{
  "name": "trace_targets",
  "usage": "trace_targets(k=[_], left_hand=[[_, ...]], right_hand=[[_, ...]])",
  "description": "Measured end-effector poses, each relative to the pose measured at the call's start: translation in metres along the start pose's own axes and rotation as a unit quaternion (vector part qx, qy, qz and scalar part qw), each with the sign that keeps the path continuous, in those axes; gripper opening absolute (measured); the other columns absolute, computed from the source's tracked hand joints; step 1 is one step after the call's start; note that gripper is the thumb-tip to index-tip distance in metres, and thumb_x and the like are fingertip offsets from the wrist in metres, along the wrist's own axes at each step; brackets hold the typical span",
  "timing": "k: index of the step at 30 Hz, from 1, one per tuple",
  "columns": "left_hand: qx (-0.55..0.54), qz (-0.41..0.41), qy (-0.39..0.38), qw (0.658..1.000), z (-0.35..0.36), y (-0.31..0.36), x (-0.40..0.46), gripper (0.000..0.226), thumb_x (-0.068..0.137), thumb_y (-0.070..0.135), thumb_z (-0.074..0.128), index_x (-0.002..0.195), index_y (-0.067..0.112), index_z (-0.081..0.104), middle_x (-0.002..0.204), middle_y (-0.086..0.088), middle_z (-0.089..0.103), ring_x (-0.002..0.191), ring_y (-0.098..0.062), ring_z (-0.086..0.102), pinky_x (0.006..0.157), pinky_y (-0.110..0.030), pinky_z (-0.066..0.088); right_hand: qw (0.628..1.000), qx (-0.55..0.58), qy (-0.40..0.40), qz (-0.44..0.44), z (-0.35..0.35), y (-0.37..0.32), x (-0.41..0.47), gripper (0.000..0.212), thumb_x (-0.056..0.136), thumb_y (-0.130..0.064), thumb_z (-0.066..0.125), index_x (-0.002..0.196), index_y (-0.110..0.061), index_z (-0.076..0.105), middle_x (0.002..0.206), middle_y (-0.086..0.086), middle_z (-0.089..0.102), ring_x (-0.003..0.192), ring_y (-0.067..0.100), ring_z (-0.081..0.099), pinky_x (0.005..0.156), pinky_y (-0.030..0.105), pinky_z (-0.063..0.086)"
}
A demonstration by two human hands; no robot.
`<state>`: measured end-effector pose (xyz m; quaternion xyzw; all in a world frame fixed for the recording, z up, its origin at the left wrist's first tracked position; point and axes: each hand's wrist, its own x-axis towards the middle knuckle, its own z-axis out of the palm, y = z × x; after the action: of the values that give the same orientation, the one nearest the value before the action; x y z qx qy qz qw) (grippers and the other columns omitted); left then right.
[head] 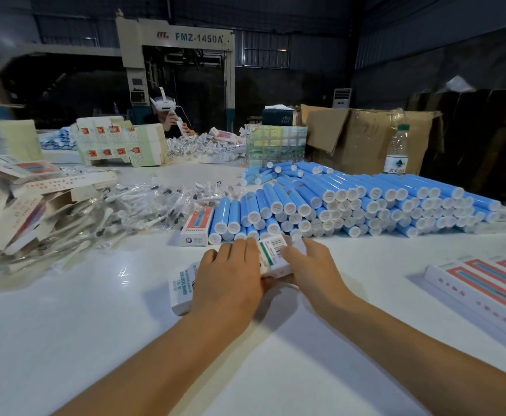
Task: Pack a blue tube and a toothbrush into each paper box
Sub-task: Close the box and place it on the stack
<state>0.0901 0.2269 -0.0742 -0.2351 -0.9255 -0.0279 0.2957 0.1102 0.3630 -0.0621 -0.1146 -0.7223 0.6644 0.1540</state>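
- Paper box: I saw it lying on the white table, tilted, barcode face up, just in front of the stack of blue tubes.
- Left hand: it lay over the near-left part of the box, fingers bent down across it and fingertips touching its top face; I could not tell whether the thumb closed underneath.
- Right hand: it sat at the box's right end, fingers loosely extended and touching the end flap, which stood open; I saw nothing clasped in it.
- Blue tubes: many were piled in rows with white caps facing me, behind and to the right of the hands.
- Toothbrushes: a heap in clear wrappers lay to the left, well apart from the hands.
- Second box: it rested between the toothbrushes and the tubes.
- Flat cartons: these were piled at far left.
- Finished boxes: these were laid side by side at right.
- Water bottle: it stood upright behind the tubes.
- Another person: seated at the far side of the table, wearing a headset.
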Motion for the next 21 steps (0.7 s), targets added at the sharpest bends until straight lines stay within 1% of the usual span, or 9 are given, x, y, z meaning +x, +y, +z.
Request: trace_targets(k=[3,6,8,9,12,14,16,17,21], left_hand=[[0.008,0.005,-0.025,1.000,-0.003,0.008,-0.002,0.088,0.082,0.073,0.018,0.144,0.010,0.021,0.138,-0.004,0.040,0.121,-0.021,0.040,0.095,-0.032,0.030],[0.022,0.012,-0.043,0.999,-0.010,0.010,-0.003,0.074,0.089,0.055,0.046,0.140,0.003,0.030,0.131,-0.010,0.046,0.116,-0.025,0.046,0.093,-0.035,0.036],[0.036,0.009,-0.044,0.998,-0.017,0.012,-0.004,0.063,0.074,0.034,0.075,0.122,-0.002,0.055,0.108,-0.014,0.062,0.094,-0.027,0.061,0.078,-0.036,0.048],[0.032,0.010,-0.038,0.999,-0.019,0.013,-0.003,0.058,0.072,0.028,0.077,0.119,-0.001,0.058,0.105,-0.013,0.064,0.091,-0.027,0.062,0.076,-0.035,0.049],[-0.012,0.023,-0.044,0.999,-0.011,0.009,-0.005,0.058,0.095,0.035,0.047,0.141,0.006,0.029,0.134,-0.009,0.044,0.119,-0.025,0.044,0.097,-0.035,0.034],[-0.021,0.005,-0.005,1.000,-0.007,0.003,-0.005,0.062,0.096,0.047,0.041,0.144,0.012,0.023,0.137,-0.004,0.040,0.122,-0.022,0.040,0.098,-0.032,0.030],[-0.017,-0.012,-0.010,1.000,-0.009,-0.001,-0.005,0.066,0.091,0.052,0.050,0.141,0.010,0.034,0.132,-0.006,0.049,0.116,-0.024,0.048,0.094,-0.034,0.036],[-0.021,-0.017,-0.010,1.000,-0.010,-0.002,-0.004,0.067,0.087,0.051,0.057,0.135,0.007,0.044,0.124,-0.009,0.056,0.109,-0.026,0.055,0.089,-0.037,0.041],[-0.020,0.009,0.013,1.000,-0.008,-0.003,-0.004,0.068,0.073,0.047,0.075,0.118,-0.001,0.061,0.104,-0.015,0.067,0.090,-0.031,0.065,0.073,-0.040,0.050]], right_hand=[[0.956,-0.271,0.005,-0.111,0.003,0.002,-0.009,0.019,0.096,-0.018,0.041,0.082,-0.015,0.053,0.081,0.001,0.062,0.072,0.018,0.061,0.061,0.033,0.052],[0.938,-0.319,0.008,-0.137,0.008,0.003,-0.012,0.019,0.099,-0.022,0.035,0.093,-0.013,0.051,0.084,0.002,0.062,0.072,0.017,0.059,0.061,0.035,0.050],[0.938,-0.317,0.007,-0.143,0.011,0.002,-0.015,0.018,0.100,-0.023,0.034,0.097,-0.014,0.050,0.085,0.003,0.061,0.074,0.017,0.058,0.065,0.036,0.049],[0.940,-0.310,0.003,-0.143,0.012,0.002,-0.016,0.019,0.099,-0.024,0.035,0.099,-0.014,0.050,0.086,0.003,0.061,0.076,0.018,0.059,0.068,0.037,0.050],[0.963,-0.239,-0.018,-0.121,0.010,-0.002,-0.020,0.026,0.099,-0.030,0.038,0.102,-0.010,0.055,0.089,0.006,0.066,0.082,0.023,0.063,0.076,0.040,0.053],[0.996,-0.062,-0.042,-0.050,0.006,-0.008,-0.017,0.033,0.100,-0.027,0.038,0.096,-0.005,0.063,0.086,0.011,0.071,0.081,0.026,0.068,0.076,0.041,0.057],[0.989,0.124,-0.076,0.036,-0.001,-0.016,-0.015,0.033,0.100,-0.019,0.039,0.091,-0.004,0.068,0.083,0.012,0.074,0.077,0.021,0.072,0.072,0.034,0.060],[0.980,0.170,-0.087,0.056,-0.004,-0.019,-0.013,0.031,0.098,-0.016,0.041,0.090,-0.003,0.068,0.084,0.013,0.074,0.079,0.021,0.072,0.073,0.035,0.060],[0.977,0.183,-0.088,0.069,-0.006,-0.015,-0.010,0.022,0.096,-0.006,0.046,0.105,0.005,0.063,0.094,0.020,0.072,0.088,0.030,0.071,0.076,0.040,0.059]])
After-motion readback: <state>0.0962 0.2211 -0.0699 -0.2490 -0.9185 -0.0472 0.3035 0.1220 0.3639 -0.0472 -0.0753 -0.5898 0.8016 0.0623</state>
